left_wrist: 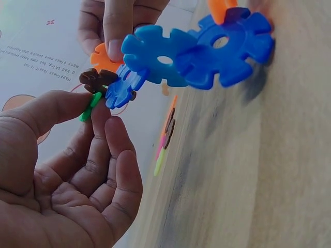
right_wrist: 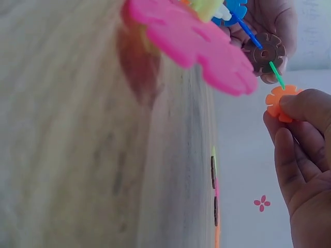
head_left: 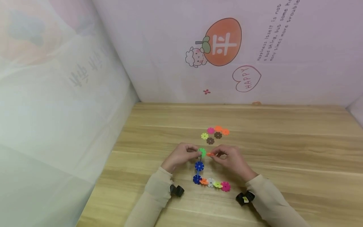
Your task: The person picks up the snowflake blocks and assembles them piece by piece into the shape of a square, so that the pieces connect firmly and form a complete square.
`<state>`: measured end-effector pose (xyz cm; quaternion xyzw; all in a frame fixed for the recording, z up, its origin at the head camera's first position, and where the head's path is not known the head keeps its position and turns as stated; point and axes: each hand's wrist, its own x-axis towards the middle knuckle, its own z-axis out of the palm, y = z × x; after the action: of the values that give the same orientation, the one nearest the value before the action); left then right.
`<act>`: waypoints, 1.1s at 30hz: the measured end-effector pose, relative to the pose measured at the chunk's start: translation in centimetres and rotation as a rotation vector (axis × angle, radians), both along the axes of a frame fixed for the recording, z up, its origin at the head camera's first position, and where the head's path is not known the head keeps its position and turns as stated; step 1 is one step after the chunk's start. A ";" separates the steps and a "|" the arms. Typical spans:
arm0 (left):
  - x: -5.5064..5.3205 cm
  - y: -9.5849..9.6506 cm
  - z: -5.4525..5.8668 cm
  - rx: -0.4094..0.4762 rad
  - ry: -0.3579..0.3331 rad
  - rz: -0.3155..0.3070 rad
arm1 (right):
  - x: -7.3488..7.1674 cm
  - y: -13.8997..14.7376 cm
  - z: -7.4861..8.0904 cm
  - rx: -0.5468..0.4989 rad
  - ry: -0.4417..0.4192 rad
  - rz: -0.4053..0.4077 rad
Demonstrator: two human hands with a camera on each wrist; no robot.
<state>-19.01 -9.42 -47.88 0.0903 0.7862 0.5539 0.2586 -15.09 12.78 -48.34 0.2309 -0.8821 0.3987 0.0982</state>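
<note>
Between thumb and fingertips my left hand (head_left: pixel 180 155) pinches a green notched plastic disc (head_left: pixel 202 152). That disc ends a chain of slotted discs, joined to a brown disc (right_wrist: pixel 257 58), then a blue disc (head_left: pixel 199 166), a light blue disc (left_wrist: pixel 147 51) and a dark blue disc (head_left: pixel 197 179). From there the chain turns right through orange, a white disc (head_left: pixel 210 183) and yellow to a pink disc (head_left: pixel 225 186). My right hand (head_left: pixel 233 160) pinches an orange disc (right_wrist: pixel 275 99) by its face, its edge right at the green disc's rim.
Beyond the hands, several loose discs lie on the wooden table (head_left: pixel 158 126): a pink disc (head_left: pixel 210 130), a yellow disc (head_left: pixel 204 136), two orange and two brown. Printed cloth (head_left: pixel 170 63) hangs behind the table and along its left side.
</note>
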 end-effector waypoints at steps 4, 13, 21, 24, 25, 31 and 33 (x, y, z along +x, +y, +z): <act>0.1 0.1 -0.1 0.000 0.004 -0.002 | 0.0 -0.2 0.0 0.005 0.040 0.016; 0.1 -0.1 -0.5 -0.018 -0.003 0.007 | -0.1 -0.5 -0.2 0.021 0.097 0.039; -0.1 0.0 -0.1 -0.001 0.009 -0.012 | -0.4 -0.3 -0.4 -0.012 0.162 0.080; -0.1 0.0 0.0 -0.018 0.009 -0.017 | -0.5 -0.3 -0.4 0.018 0.207 0.099; -0.1 0.0 0.0 -0.022 0.010 -0.019 | -0.5 -0.3 -0.4 0.028 0.219 0.102; -0.2 -0.2 -0.1 -0.023 0.027 -0.029 | -0.5 -0.6 -0.3 0.024 0.244 0.128; -0.2 -0.3 -0.2 -0.023 0.029 -0.043 | -0.6 -0.6 -0.3 0.012 0.244 0.138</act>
<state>-19.22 -9.72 -48.13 0.1125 0.7941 0.5378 0.2600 -15.66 12.22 -48.65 0.3385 -0.8479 0.3683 0.1754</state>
